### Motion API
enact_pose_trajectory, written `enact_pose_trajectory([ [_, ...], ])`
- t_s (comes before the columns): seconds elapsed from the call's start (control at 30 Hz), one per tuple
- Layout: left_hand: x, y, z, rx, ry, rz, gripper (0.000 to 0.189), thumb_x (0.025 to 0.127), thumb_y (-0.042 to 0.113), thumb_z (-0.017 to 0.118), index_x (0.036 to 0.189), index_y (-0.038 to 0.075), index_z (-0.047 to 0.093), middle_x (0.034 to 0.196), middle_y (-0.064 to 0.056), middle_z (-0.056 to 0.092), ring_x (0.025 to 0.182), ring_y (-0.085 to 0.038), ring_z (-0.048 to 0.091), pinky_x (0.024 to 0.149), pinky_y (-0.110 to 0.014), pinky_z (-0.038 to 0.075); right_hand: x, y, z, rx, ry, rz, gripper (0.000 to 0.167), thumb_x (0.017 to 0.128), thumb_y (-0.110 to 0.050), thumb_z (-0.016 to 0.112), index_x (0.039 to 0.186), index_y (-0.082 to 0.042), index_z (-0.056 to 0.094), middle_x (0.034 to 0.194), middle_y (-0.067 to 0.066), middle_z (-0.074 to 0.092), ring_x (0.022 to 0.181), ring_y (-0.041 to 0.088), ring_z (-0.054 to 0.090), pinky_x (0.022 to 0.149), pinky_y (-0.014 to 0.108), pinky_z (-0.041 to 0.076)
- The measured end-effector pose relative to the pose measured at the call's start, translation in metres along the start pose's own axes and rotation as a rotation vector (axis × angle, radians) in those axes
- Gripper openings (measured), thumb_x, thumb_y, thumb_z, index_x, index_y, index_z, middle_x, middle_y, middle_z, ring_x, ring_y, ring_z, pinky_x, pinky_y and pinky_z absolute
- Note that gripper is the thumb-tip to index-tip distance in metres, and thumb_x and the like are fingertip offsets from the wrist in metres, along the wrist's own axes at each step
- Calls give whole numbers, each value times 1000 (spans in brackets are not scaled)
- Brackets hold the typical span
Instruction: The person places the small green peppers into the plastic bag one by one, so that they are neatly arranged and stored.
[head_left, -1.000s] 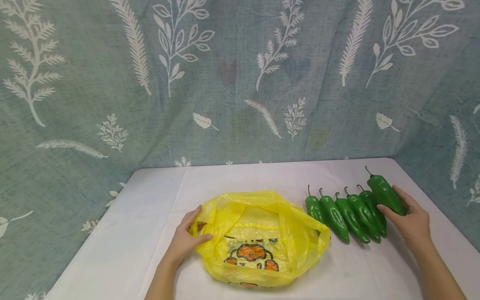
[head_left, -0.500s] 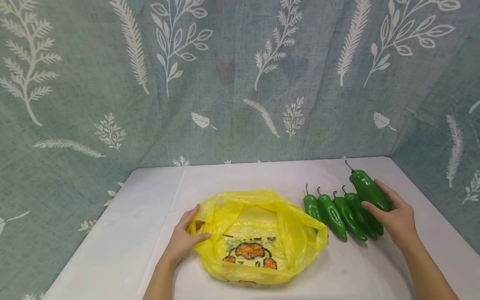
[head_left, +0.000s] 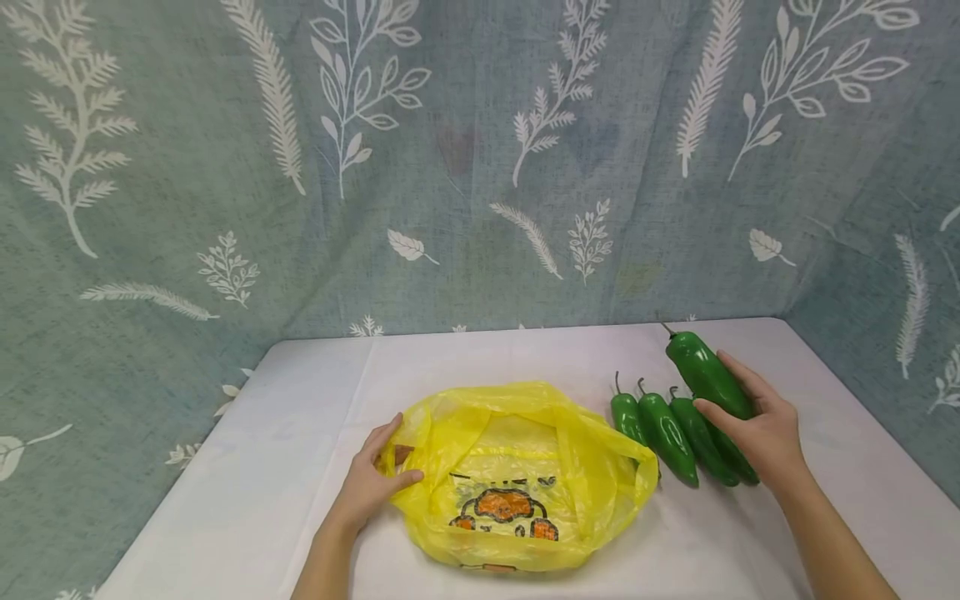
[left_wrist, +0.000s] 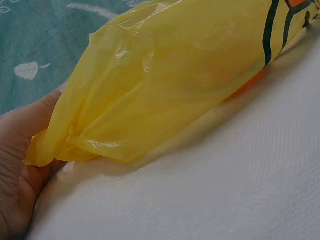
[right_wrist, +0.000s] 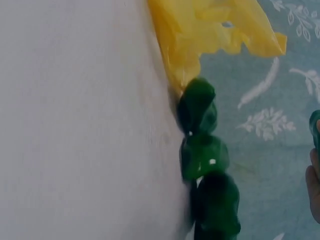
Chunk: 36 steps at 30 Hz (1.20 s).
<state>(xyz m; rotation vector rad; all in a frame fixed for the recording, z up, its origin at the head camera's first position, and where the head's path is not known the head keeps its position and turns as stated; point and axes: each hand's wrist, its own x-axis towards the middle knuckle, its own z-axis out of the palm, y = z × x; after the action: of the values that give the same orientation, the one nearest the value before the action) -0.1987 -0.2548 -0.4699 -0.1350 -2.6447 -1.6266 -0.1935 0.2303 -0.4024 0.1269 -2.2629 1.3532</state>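
A yellow plastic bag (head_left: 525, 397) with an orange and black cartoon print lies with its mouth spread open. My left hand (head_left: 363, 487) grips its left edge, thumb on the near side; the left wrist view shows gathered plastic (left_wrist: 67, 142) beside the thumb. In my right hand (head_left: 768, 429) is a large green pepper (head_left: 705, 371), pinched between thumb and fingers with its stem pointing up and left. This pepper overlaps the right end of a row of green peppers (head_left: 667, 437). At the right wrist view's edge, only part of the right hand (right_wrist: 314, 190) shows.
The peppers lie side by side right of the bag, the leftmost partly behind the bag's right handle (head_left: 647, 471). A white cloth (head_left: 225, 500) covers the table. Behind it hangs a grey-green curtain (head_left: 465, 275) with white leaf prints.
My right hand has carried the pepper leftward across the row, toward the bag. The left hand and the bag stay where they were.
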Motion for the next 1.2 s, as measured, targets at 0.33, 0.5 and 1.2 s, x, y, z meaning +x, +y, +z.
enact_pose_trajectory([
  [0.33,4,-3,-4,-20,-32,11,88,74,23,81,148,17,33,147,-7,37,137,-28,31,113,-42,25,4,-35,30,41,-124,-100,69,82,-9,73,143,-15,43,142,11,46,109,-17,42,84,1,40],
  [0.5,1,-3,-6,-55,-35,9,85,75,18,80,147,17,35,143,-7,41,118,-25,55,99,-12,35,7,-53,47,103,-215,-123,68,81,-9,74,142,-11,44,142,14,46,108,-14,45,85,4,42],
  [1.2,0,-5,-2,-75,-46,42,83,75,13,79,146,15,37,144,-9,41,135,-21,32,98,-4,27,6,-76,113,220,-594,-181,61,81,-11,74,137,-11,50,139,13,51,108,31,61,82,29,55],
])
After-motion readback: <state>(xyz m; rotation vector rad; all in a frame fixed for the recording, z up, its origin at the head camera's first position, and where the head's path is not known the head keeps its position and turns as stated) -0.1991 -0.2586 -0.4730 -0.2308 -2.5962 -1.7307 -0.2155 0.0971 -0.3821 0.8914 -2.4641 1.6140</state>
